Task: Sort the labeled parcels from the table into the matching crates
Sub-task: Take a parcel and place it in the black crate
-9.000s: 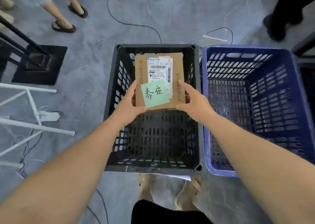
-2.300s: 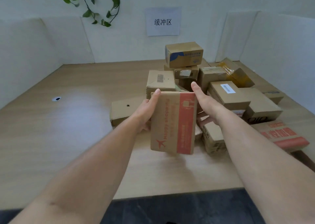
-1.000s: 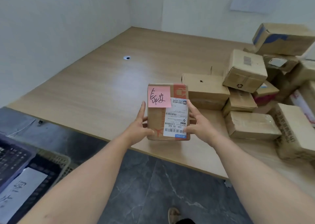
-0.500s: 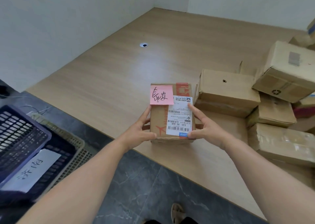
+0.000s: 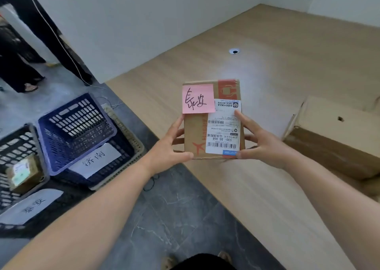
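So a cardboard parcel (image 5: 213, 119) is gripped from both sides, held up over the near edge of the tabletop (image 5: 267, 64). The left hand (image 5: 166, 148) is wrapped round its left edge, thumb pressed on the bottom corner and fingers tucked behind. The right hand (image 5: 265, 144) is clamped on the right edge, with the forefinger laid across the white shipping label (image 5: 223, 127) and the thumb at the lower corner. A pink sticky note (image 5: 197, 98) with handwriting is stuck at the top left of the parcel's face.

Left of the left hand, down on the grey floor (image 5: 174, 218), a blue crate (image 5: 76, 130) is stacked at a tilt with a paper sign (image 5: 94, 159) in front of it. Further left a black crate (image 5: 18, 146) is seen with a small parcel (image 5: 24, 173) inside. Right of the right hand, a flat cardboard box (image 5: 337, 138) is lying on the tabletop.
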A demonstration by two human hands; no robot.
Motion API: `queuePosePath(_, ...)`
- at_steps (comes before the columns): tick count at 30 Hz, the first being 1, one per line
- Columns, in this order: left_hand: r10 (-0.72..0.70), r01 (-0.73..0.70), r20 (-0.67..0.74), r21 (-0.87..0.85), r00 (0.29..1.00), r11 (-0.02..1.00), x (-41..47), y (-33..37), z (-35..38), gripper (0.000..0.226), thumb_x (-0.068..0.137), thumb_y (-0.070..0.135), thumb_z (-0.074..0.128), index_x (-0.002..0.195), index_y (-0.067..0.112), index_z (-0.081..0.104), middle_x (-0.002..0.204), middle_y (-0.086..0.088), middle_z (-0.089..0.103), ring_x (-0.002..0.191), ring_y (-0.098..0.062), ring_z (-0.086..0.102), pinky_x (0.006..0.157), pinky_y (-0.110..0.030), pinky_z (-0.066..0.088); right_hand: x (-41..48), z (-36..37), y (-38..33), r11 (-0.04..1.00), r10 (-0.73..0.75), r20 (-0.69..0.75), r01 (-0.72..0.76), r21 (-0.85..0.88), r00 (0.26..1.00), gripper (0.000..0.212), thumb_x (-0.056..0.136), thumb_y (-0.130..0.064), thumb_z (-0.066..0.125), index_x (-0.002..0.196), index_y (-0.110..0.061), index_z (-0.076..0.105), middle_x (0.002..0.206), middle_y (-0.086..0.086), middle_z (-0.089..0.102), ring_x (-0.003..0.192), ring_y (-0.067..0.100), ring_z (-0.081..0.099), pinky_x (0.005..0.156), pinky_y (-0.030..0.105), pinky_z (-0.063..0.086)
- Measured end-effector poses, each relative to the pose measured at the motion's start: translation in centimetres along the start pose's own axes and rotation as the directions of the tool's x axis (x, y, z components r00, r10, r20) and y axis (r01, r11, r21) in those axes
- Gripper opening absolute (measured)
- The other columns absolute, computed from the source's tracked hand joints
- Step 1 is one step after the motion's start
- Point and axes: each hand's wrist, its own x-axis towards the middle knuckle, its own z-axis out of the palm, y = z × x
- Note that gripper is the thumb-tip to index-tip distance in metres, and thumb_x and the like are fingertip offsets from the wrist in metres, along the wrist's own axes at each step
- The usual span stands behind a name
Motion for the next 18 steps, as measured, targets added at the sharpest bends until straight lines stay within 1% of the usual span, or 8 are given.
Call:
queuePosePath(2,0.004,-0.003,-0.049,0.017,0.999,1.0,-1.4,-0.3,-1.4,0.103,0.066,0.042,0.075,0.138,0.068,0.008,0.149,0.008,0.039,0.13,-0.006,0.045,0.105,-0.039,0.045,0.8,0.6,-1.3,0.999,-0.047,0.047,0.048,-0.026,0.998,0.106,0.075,-0.01,0.077,0.118,-0.081,0.012,0.123,-0.051,0.028,0.122,0.001,0.044,0.097,0.03,0.046)
queuePosePath(3,0.005,-0.004,-0.076,0.017,0.997,1.0,-2.2,-0.5,-2.1,0.102,0.064,0.044,0.075,0.138,0.069,0.009,0.147,0.009,0.04,0.128,-0.005,0.047,0.105,-0.039,0.044,1.2,1.1,-1.9,0.997,-0.067,0.065,0.069,-0.029,0.996,0.107,0.074,-0.009,0.078,0.12,-0.08,0.013,0.124,-0.05,0.028,0.121,0.0,0.045,0.094,0.027,0.048)
queuePosePath(6,0.013,-0.004,-0.178,0.051,0.984,0.999,-4.7,-1.1,-4.3,0.101,0.064,0.047,0.074,0.138,0.069,0.008,0.141,0.02,0.042,0.126,0.009,0.043,0.109,-0.04,0.039,2.7,2.9,-4.4,0.99,-0.136,0.117,0.14,-0.027,0.984,0.107,0.074,-0.005,0.077,0.121,-0.079,0.016,0.13,-0.045,0.031,0.119,-0.001,0.047,0.082,0.025,0.055)
queuePosePath(9,0.006,0.003,-0.257,0.034,0.966,0.999,-7.2,-2.2,-6.8,0.102,0.067,0.043,0.074,0.138,0.069,0.006,0.146,0.017,0.04,0.133,-0.004,0.041,0.111,-0.047,0.036,4.4,5.7,-7.1,0.98,-0.183,0.166,0.194,-0.053,0.969,0.107,0.074,-0.002,0.077,0.122,-0.077,0.018,0.128,-0.043,0.035,0.116,-0.003,0.048,0.078,0.023,0.056)
queuePosePath(11,0.016,-0.009,-0.302,0.023,0.953,1.0,-9.1,-3.2,-8.8,0.101,0.07,0.037,0.074,0.137,0.069,0.006,0.15,0.013,0.036,0.136,-0.007,0.038,0.111,-0.047,0.036,5.4,8.0,-8.8,0.973,-0.2,0.192,0.218,-0.081,0.961,0.106,0.074,-0.002,0.077,0.123,-0.076,0.018,0.127,-0.041,0.036,0.117,0.0,0.047,0.077,0.023,0.056)
queuePosePath(13,0.03,-0.027,-0.341,0.015,0.939,1.0,-11.2,-4.4,-11.0,0.101,0.071,0.033,0.073,0.14,0.063,0.006,0.152,0.009,0.034,0.136,-0.008,0.037,0.111,-0.045,0.037,6.4,10.7,-10.6,0.965,-0.22,0.216,0.244,-0.091,0.951,0.106,0.075,-0.002,0.077,0.123,-0.076,0.019,0.126,-0.041,0.037,0.118,0.001,0.047,0.079,0.025,0.056)
queuePosePath(15,0.038,-0.043,-0.38,-0.006,0.924,0.999,-13.5,-5.8,-13.4,0.102,0.072,0.031,0.072,0.144,0.057,0.006,0.149,0.009,0.037,0.134,-0.004,0.039,0.11,-0.042,0.039,7.5,13.7,-12.7,0.956,-0.24,0.254,0.273,-0.104,0.937,0.107,0.075,-0.002,0.076,0.123,-0.078,0.019,0.122,-0.047,0.037,0.114,-0.006,0.048,0.075,0.021,0.055)
queuePosePath(18,0.037,-0.059,-0.457,-0.033,0.889,0.998,-17.3,-8.5,-17.5,0.101,0.073,0.029,0.074,0.143,0.059,0.007,0.149,0.011,0.036,0.134,-0.001,0.038,0.11,-0.041,0.039,9.2,18.8,-16.3,0.931,-0.282,0.323,0.34,-0.136,0.903,0.108,0.076,0.0,0.075,0.125,-0.078,0.019,0.116,-0.053,0.041,0.11,-0.017,0.048,0.071,0.016,0.053)
